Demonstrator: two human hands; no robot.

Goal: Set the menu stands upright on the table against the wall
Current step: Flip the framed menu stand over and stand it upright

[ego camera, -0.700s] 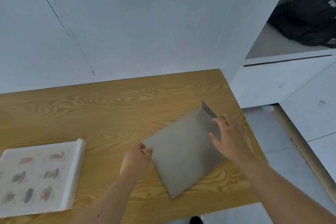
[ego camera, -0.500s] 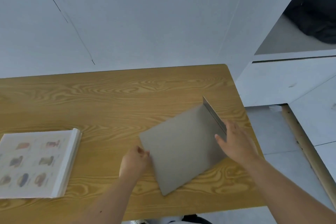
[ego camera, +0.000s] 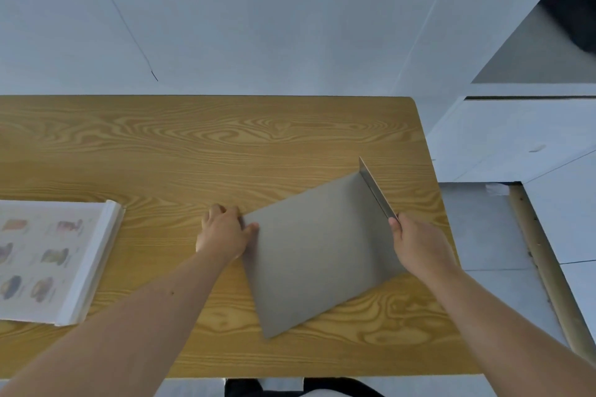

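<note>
A grey menu stand (ego camera: 317,251) lies flat and askew on the right part of the wooden table (ego camera: 193,145), its narrow base flap raised along the right edge. My left hand (ego camera: 225,232) pinches the stand's left corner. My right hand (ego camera: 417,245) grips the raised flap at its near end. A second menu stand (ego camera: 48,258), white with printed food pictures facing up, lies flat at the table's left edge, away from both hands.
A pale wall (ego camera: 258,26) runs along the table's far edge. To the right of the table is a white cabinet (ego camera: 516,138) with a dark bag (ego camera: 577,3) on its shelf, and grey floor tiles (ego camera: 483,235) below.
My left hand has closed on the grey stand's left corner, and my right hand has slid down the raised flap to grip its near end. The stand still lies flat.
</note>
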